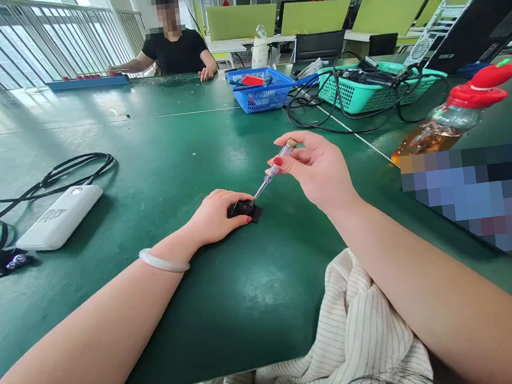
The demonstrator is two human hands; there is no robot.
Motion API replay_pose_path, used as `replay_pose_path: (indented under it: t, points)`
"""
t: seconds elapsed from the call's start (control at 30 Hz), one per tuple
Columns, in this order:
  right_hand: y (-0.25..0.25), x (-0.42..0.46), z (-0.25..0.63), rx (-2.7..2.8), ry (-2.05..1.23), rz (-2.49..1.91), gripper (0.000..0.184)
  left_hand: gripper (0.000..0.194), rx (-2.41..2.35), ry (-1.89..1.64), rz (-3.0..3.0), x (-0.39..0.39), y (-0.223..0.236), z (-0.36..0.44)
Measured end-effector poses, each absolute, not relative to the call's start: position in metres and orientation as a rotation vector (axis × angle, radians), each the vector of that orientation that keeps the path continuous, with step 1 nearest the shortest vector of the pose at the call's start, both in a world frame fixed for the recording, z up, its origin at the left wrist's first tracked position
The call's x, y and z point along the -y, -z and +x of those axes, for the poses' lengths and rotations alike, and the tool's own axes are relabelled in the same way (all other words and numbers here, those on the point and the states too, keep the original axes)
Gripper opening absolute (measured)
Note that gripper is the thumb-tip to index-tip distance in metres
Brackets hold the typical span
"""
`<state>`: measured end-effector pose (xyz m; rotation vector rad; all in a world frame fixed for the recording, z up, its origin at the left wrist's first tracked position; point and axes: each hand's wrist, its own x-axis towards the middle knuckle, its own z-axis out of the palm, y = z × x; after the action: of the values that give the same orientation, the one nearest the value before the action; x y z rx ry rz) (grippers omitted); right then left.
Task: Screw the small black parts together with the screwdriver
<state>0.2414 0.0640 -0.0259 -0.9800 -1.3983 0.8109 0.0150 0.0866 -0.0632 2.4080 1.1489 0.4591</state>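
My left hand (219, 216) rests on the green table (169, 325), its fingers and thumb closed around a small black part (246, 208). What kind of part it is I cannot make out; the fingers cover some of it. In my right hand (320, 169) is a screwdriver (277, 166) with a clear handle and a brass-coloured end cap, pinched between thumb and fingers. It leans down to the left, and the tip of its metal shaft meets the top of the black part.
Left lies a white power bank (61, 218) with black cables (72, 166). Farther back stand a blue basket (259, 98) and a teal basket (351, 100) of cables. A red-capped bottle (442, 121) lies tilted at right. Across the table sits a person (178, 53) beside a blue tray (89, 83).
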Motion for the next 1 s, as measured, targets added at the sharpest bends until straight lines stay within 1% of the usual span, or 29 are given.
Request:
replay_pose_path:
  t: [0.2,0.33,0.53,0.8,1.0]
  points:
    - [0.024,-0.067,0.241,1.264,-0.887,-0.971,0.057,0.046,-1.141,-0.460,2.418,-0.089,0.065,0.014]
    - [0.025,-0.069,0.243,1.181,-0.882,-0.993,0.055,0.046,-1.138,-0.456,2.420,-0.089,0.065,0.014]
    - [0.032,-0.073,0.245,1.248,-0.839,-0.981,0.051,0.046,-1.143,-0.450,2.419,-0.088,0.063,0.015]
    - [0.029,-0.060,0.242,1.445,-0.745,-0.952,0.032,0.046,-1.149,-0.455,2.411,-0.088,0.064,0.015]
    - [0.028,-0.061,0.243,1.397,-0.726,-0.963,0.028,0.046,-1.143,-0.443,2.407,-0.087,0.063,0.015]
